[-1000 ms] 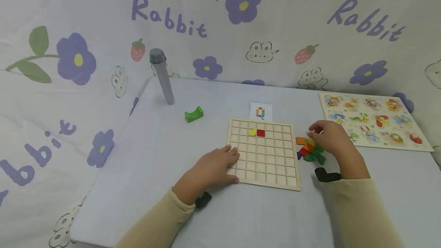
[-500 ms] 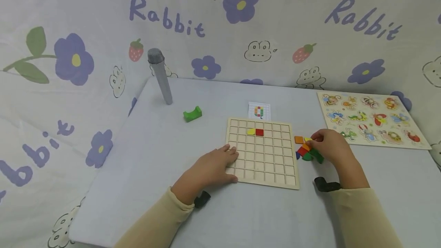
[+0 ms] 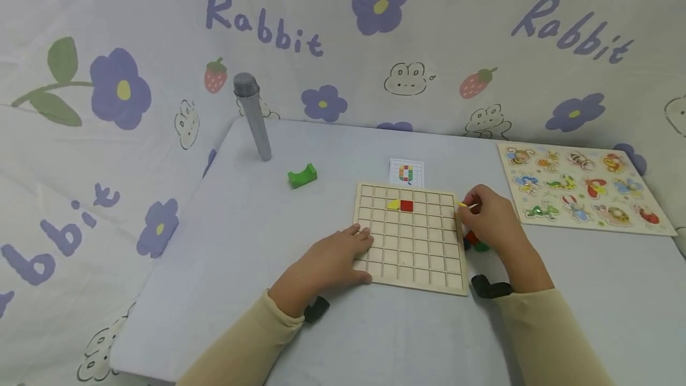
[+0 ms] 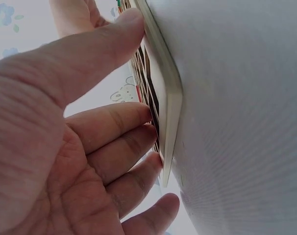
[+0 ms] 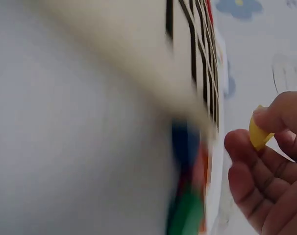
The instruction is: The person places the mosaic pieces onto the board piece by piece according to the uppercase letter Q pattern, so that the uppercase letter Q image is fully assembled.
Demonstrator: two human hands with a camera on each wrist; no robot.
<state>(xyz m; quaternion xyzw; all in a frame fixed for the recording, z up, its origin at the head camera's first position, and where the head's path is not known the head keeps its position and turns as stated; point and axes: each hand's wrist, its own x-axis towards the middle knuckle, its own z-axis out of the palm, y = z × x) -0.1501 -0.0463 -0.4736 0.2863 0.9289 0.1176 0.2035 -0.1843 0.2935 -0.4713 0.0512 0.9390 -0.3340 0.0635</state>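
A wooden grid board (image 3: 409, 255) lies on the table, with a yellow tile (image 3: 393, 204) and a red square tile (image 3: 407, 206) side by side in its second row. My left hand (image 3: 334, 258) rests on the board's left edge, fingers relaxed; the left wrist view shows its fingertips (image 4: 146, 115) at the grid. Thumb and fingers of my right hand (image 3: 490, 219) pinch a small yellow tile (image 5: 259, 131) by the board's upper right edge. Beneath that hand, a pile of tiles is partly hidden, with a green tile (image 3: 481, 246) and a red tile (image 3: 471, 237) showing.
Behind the board lies a small pattern card (image 3: 406, 173). An insect picture puzzle (image 3: 586, 189) sits at the back right. To the left are a green arch-shaped block (image 3: 302, 176) and an upright grey microphone (image 3: 253, 118). A printed cloth hangs behind the table.
My right hand reached down to the tile pile, picked up a yellow tile and moved left with it to the board's edge. The left hand has stayed on the board.
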